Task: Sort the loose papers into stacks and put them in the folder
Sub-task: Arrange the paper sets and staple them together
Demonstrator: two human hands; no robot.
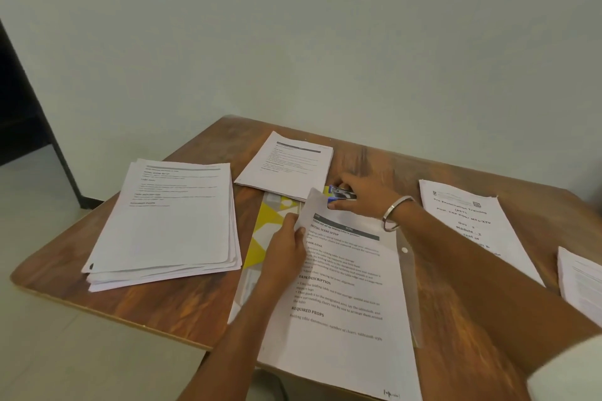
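On a wooden table (182,306) set against a pale wall (293,26), several lots of printed paper lie apart from one another. In the middle, nearest the camera, a stack of printed sheets (342,309) with headings such as "TASK GOAL" and "REQUIRED PROPS" lies on a clear plastic folder (411,286) with a white snap button, over a yellow-and-white patterned folder (270,221) whose left part shows beside the sheets. The left hand (286,251) pinches the top-left corner of the uppermost sheet between thumb and fingers and holds that corner lifted and curled upward. The right hand (361,194), a metal bangle (395,213) on its wrist, has its fingers and thumb curled round a small blue-and-silver stapler (340,194), held just at the raised corner of the sheets. To the left lies a thick, slightly fanned stack of papers (166,225), its lower edge near the table's front edge. Behind the hands a thinner stack (286,163) lies at an angle, its near edge overlapping the patterned folder. On the right lies a sheet headed with training text (469,225), partly hidden by the right forearm, and at the far right edge another paper (581,280) is cut off by the frame.
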